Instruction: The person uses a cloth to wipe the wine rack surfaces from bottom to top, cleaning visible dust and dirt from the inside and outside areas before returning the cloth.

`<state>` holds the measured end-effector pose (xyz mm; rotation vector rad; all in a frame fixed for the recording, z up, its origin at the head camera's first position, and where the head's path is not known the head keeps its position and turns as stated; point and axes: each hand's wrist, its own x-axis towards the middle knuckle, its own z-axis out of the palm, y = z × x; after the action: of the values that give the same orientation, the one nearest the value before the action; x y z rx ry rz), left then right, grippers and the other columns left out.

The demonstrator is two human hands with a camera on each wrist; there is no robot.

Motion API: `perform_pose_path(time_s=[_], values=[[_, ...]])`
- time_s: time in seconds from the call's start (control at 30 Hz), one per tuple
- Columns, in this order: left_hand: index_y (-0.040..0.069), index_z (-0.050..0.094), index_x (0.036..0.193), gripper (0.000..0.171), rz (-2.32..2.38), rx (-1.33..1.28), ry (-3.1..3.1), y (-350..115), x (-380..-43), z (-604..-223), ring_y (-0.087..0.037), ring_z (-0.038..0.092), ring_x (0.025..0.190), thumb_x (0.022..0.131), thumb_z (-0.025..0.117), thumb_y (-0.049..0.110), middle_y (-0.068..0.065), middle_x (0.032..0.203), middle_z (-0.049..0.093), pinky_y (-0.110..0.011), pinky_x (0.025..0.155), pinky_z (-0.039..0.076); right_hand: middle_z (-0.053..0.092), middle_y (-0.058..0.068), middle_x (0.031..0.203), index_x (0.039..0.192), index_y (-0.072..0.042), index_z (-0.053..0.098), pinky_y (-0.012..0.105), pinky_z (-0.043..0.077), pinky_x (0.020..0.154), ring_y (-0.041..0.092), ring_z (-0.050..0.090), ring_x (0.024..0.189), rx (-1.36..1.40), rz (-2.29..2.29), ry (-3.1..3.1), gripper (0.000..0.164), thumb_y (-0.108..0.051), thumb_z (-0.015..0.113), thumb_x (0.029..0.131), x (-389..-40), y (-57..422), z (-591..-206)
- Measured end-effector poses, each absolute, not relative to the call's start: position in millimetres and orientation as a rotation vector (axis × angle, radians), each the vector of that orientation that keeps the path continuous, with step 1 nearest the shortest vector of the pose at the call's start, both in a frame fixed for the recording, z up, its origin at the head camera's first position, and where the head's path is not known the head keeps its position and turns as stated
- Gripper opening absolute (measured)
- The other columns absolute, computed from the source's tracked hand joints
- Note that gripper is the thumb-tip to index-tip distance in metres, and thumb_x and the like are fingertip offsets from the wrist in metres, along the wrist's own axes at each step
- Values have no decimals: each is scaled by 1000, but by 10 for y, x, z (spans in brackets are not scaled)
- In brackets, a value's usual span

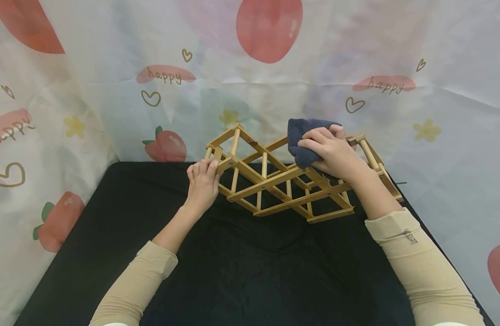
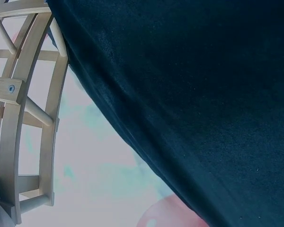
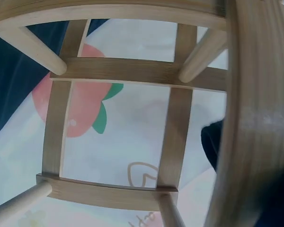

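A folding wooden lattice rack (image 1: 270, 182), with crossed slats joined by round dowels, spans the far part of the black-covered table. At its left end my left hand (image 1: 203, 183) grips the corner, fingers bent over the slats. My right hand (image 1: 335, 154) holds a bunched dark blue cloth (image 1: 300, 136) against the rack's upper right part. In the right wrist view, slats and dowels of the rack (image 3: 118, 70) fill much of the picture, and an edge of the cloth (image 3: 210, 139) shows behind a near slat. The left wrist view catches the rack (image 2: 12, 142) along its left side.
Black cloth (image 1: 250, 271) covers the table. Behind and to the left hangs a pale curtain (image 1: 111, 113) printed with fruit, hearts and flowers; the table's far edge runs close to it.
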<state>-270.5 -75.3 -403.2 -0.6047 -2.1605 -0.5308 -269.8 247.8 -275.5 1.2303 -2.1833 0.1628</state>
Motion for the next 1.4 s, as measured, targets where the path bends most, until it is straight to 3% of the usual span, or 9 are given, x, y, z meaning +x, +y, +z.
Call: perform_pose_path(time_s=[0.5,0.9,1.1,1.4], values=[[6,40,106,27,-520,-602,-2174,-754,-2685,-4008,-33,36,92,87,59,11,-15,101,42,-48,81,24,54,12,112,112,-10,58,56,26,88,32,49,105,1244,20,-2422,43,-11,75,73,-2708,2482,-2658],[6,40,107,27,-510,-611,-2171,-757,-2685,-4013,-33,35,91,88,57,14,-15,101,42,-48,81,24,45,11,131,122,-11,53,55,21,96,31,40,121,1187,-33,-2623,46,-11,70,79,-2687,2484,-2633],[5,40,106,27,-514,-621,-2170,-765,-2687,-4012,-33,35,92,87,59,12,-15,101,41,-48,81,24,45,12,130,119,-12,54,55,22,96,32,39,121,1180,-44,-2616,42,-11,70,80,-2720,2490,-2667],[5,41,107,24,-518,-628,-2172,-773,-2687,-4014,-33,35,93,90,54,16,-14,101,41,-48,82,23,50,15,116,113,-11,57,55,26,88,33,44,109,1255,11,-2461,44,-3,74,73,-2769,2477,-2732]])
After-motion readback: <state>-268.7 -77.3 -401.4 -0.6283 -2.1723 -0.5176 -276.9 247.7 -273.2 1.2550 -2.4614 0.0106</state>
